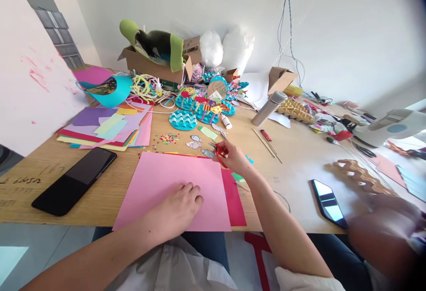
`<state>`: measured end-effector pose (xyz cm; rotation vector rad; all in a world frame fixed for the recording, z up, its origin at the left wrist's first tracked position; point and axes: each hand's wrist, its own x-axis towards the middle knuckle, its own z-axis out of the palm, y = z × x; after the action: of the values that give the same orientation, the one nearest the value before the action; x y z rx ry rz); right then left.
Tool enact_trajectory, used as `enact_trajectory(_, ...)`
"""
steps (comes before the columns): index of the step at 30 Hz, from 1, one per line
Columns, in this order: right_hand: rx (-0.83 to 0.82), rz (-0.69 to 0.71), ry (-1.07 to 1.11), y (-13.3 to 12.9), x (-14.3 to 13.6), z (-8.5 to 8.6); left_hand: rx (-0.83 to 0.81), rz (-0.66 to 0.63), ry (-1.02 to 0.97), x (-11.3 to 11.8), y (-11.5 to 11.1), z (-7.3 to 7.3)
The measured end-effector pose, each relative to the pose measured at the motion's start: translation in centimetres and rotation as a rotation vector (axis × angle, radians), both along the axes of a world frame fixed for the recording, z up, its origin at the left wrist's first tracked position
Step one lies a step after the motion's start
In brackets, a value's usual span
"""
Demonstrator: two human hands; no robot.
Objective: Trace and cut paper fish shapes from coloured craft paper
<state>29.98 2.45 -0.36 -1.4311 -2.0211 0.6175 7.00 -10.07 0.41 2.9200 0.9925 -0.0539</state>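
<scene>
My left hand (182,206) rests palm down on a large pink sheet of paper (156,180), its fingers loosely bent and holding nothing. A darker red sheet (237,206) shows from under its right side. Beyond the paper's far right corner, my right hand (234,158) is closed on a pair of scissors (220,152) with red handles. The scissors are partly hidden by the fingers. Close to them lie small fish cutouts (194,145), a grey fish shape (208,153) and a light green paper piece (208,132).
Colored papers (106,127) are stacked at left behind a black phone (76,180). Behind sit confetti dots (169,138), turquoise wavy pieces (183,120), a white bottle (226,121) and a steel flask (269,108). At right are another phone (329,204) and a blurred person's arm (382,233).
</scene>
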Motion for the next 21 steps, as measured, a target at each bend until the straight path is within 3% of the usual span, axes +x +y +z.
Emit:
enact_trajectory(3, -0.003, 0.020, -0.092, -2.3, 0.1, -1.7, -0.039, -0.037, 0.027, 0.0, 0.4, 0.2)
enact_trajectory(6, 0.026, 0.031, -0.099, -2.9, 0.1, -2.6, -0.075, -0.076, 0.066, 0.0, 1.1, 0.7)
enact_trajectory(11, 0.055, -0.120, 0.141, -1.8, 2.2, -1.0, -0.119, -0.140, 0.085, -0.2, 2.9, 2.3)
enact_trajectory(14, 0.031, -0.127, 0.261, -1.0, 3.6, 0.1, -0.176, -0.153, 0.033, 0.6, 4.3, 2.8)
enact_trajectory(17, 0.015, -0.120, 0.309, -0.2, 4.0, 0.2, -0.054, -0.087, -0.092, 2.3, 5.6, 1.8)
enact_trajectory(21, 0.021, -0.213, 0.470, 0.5, 3.6, -1.3, 0.165, -0.014, -0.134, 4.1, 6.7, -1.3)
